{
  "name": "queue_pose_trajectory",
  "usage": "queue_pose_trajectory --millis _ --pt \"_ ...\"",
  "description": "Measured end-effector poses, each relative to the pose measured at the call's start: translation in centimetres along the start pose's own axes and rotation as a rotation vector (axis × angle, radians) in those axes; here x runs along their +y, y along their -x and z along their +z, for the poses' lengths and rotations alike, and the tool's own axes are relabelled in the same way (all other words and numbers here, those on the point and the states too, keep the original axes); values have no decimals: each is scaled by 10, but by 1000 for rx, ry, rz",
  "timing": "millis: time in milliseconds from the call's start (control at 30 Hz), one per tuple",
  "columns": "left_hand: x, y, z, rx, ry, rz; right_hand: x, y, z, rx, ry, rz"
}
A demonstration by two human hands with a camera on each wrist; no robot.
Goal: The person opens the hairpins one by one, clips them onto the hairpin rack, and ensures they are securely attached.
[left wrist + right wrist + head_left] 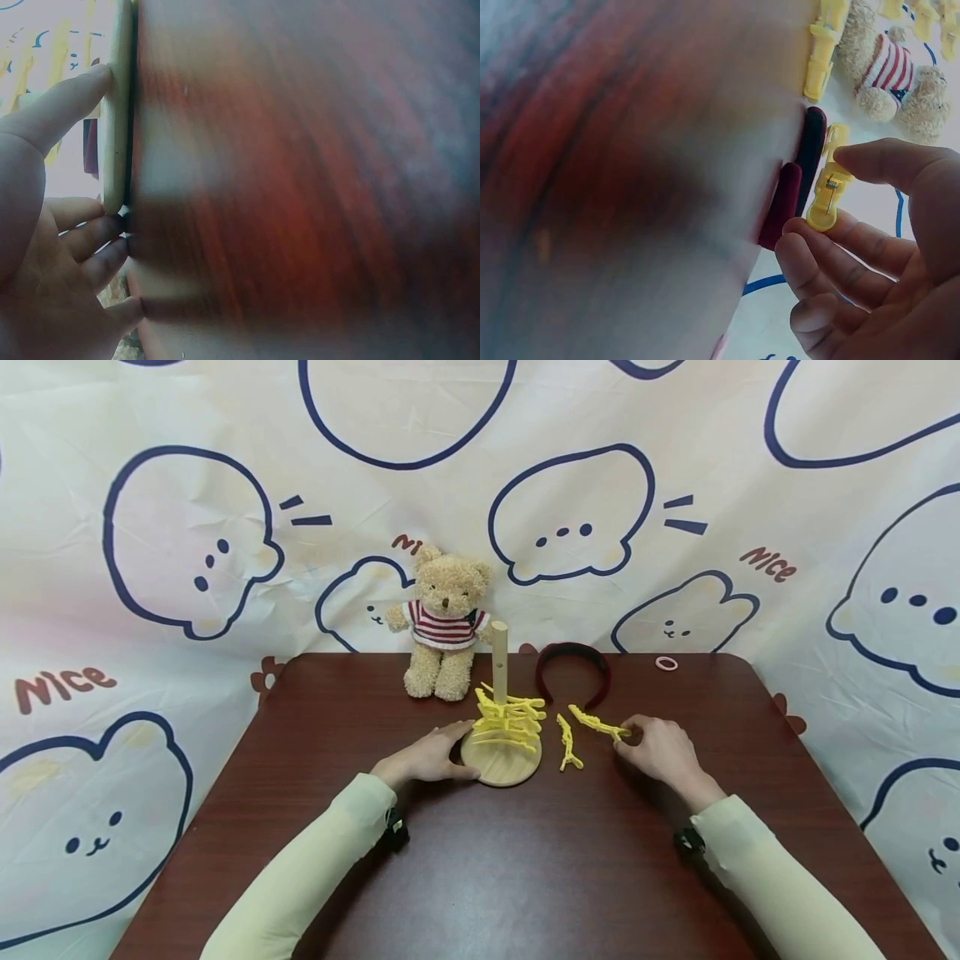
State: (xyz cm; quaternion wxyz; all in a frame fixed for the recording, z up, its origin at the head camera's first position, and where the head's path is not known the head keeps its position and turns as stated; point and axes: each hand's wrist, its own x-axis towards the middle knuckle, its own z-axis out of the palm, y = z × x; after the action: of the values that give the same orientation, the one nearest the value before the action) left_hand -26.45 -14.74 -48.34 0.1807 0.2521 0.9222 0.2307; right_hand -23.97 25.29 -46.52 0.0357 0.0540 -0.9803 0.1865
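Observation:
A round wooden stand [504, 770] with an upright post carries several yellow plastic clips [510, 720] stacked around the post. My left hand [433, 753] holds the edge of its base from the left; in the left wrist view the thumb [71, 101] lies on the rim and the fingers touch the edge lower down. To the right, my right hand [663, 750] pinches the near end of a yellow clip [596, 723] between thumb and fingers. A small metal spring shows on this clip [828, 187]. Another yellow clip [567, 743] lies loose between the stand and my right hand.
A teddy bear [444, 631] in a striped shirt sits behind the stand. The dark red headband [606, 670] lies behind the loose clips, and a pink ring [666, 664] is near the back edge of the brown table [480, 877]. A patterned cloth hangs behind.

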Motion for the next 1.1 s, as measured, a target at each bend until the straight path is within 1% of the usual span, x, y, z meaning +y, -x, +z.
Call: queue_pose_trajectory --millis 133,267,367,500,600,800,1100 --pt "-1 0 1 -1 3 -3 -2 1 -3 44 -25 -16" --pt "0 0 1 -1 11 -3 -5 0 -7 95 -56 -62" --pt "0 1 0 -4 14 -2 -8 -1 -11 114 -90 -105" --pt "0 1 0 -6 14 -2 -16 -1 -20 109 -141 -139" --pt "0 1 0 -6 13 -2 -21 -2 -25 106 -164 -147" --pt "1 2 0 -7 16 -4 -32 -2 -36 106 -182 -160" --pt "1 2 0 -5 20 0 -48 -1 -50 64 -208 -177"
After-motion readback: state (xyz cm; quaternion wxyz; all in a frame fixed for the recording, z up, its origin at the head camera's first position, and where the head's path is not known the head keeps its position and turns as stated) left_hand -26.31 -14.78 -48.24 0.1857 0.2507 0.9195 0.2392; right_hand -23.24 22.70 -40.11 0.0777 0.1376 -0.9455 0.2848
